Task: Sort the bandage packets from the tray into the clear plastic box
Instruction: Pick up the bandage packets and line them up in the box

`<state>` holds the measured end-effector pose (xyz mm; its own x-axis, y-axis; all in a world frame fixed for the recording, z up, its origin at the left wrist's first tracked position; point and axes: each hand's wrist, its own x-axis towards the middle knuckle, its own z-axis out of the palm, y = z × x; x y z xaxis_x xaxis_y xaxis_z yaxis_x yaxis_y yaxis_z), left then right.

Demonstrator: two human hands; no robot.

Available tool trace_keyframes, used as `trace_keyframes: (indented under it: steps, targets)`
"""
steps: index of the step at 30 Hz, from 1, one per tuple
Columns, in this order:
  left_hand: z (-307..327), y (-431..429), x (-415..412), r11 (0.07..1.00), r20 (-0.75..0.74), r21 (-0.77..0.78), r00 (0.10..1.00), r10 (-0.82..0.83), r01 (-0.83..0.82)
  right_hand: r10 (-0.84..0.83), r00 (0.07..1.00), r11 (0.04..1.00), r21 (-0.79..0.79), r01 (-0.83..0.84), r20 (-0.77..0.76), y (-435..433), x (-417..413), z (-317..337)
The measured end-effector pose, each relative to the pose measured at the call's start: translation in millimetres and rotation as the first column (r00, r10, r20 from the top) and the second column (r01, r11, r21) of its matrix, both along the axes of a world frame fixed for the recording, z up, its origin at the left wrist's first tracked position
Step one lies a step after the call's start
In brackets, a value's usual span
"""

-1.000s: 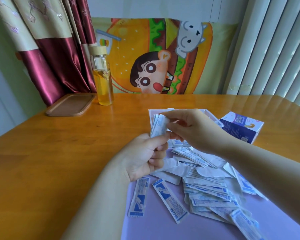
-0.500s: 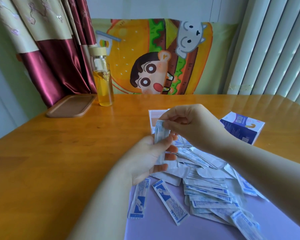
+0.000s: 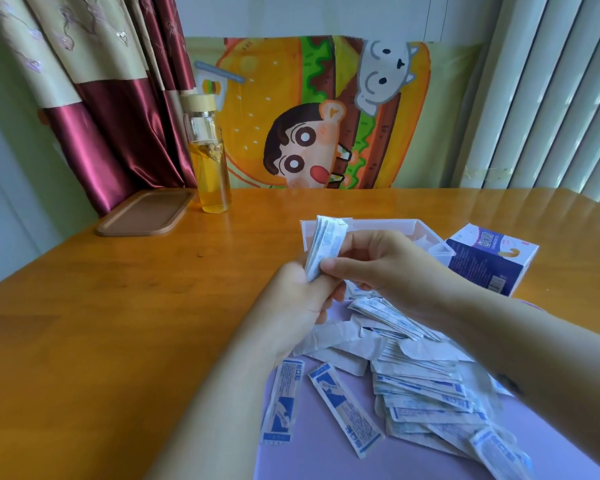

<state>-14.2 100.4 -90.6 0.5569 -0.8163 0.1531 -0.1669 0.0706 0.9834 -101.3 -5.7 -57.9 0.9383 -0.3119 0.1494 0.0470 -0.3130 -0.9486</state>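
While loose bandage packets (image 3: pixel 423 382) lie heaped on the lilac tray (image 3: pixel 326 462), the left hand (image 3: pixel 291 306) grips a stack (image 3: pixel 326 244) upright and the right hand (image 3: pixel 388 268) pinches it with its fingers, likely squaring it for the clear plastic box (image 3: pixel 388 223) behind.

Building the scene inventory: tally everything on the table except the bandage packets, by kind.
Glass bottle of yellow liquid, pale cap: 1
Brown flat oblong tray: 1
Clear plastic box: 1
Purple-and-white cardboard carton: 1
Lilac flat tray: 1
Total: 5
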Motion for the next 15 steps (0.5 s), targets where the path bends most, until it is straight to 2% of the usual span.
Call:
trace_keyframes:
  steps: [2, 4, 6, 7, 9, 12, 13, 15]
  targets:
    - [1, 1, 1, 0.998, 0.011, -0.037, 0.999, 0.045, -0.044, -0.039, 0.999, 0.997, -0.069, 0.041, 0.036, -2, 1, 11]
    - [3, 3, 4, 0.990, -0.017, -0.083, 0.994, 0.112, -0.114, -0.194, 0.977, 0.965, -0.164, 0.206, 0.087, -18, 6, 28]
    - [2, 7, 12, 0.954, -0.021, -0.135, 0.963, 0.267, -0.267, -0.375, 0.918, 0.878, -0.268, 0.397, 0.131, -43, 14, 47]
    - [2, 8, 16, 0.931, 0.015, -0.146, 0.941, 0.339, -0.334, -0.424, 0.898, 0.841, -0.317, 0.439, 0.117, -54, 17, 54]
    - [-2, 9, 23, 0.908, 0.103, -0.138, 0.906, 0.410, -0.395, -0.463, 0.887, 0.794, -0.442, 0.417, 0.005, -71, 28, 59]
    - [-7, 8, 26, 0.914, 0.209, -0.109, 0.890, 0.406, -0.391, -0.491, 0.829, 0.724, -0.655, 0.216, -0.269, -78, 48, 46]
    - [-8, 7, 27, 0.919, 0.266, -0.099, 0.880, 0.394, -0.382, -0.492, 0.804, 0.726, -0.667, 0.167, -0.334, -77, 55, 41]
    - [-9, 4, 26, 0.933, 0.380, -0.068, 0.856, 0.351, -0.353, -0.469, 0.763, 0.804, -0.573, 0.160, -0.445, -77, 69, 32]
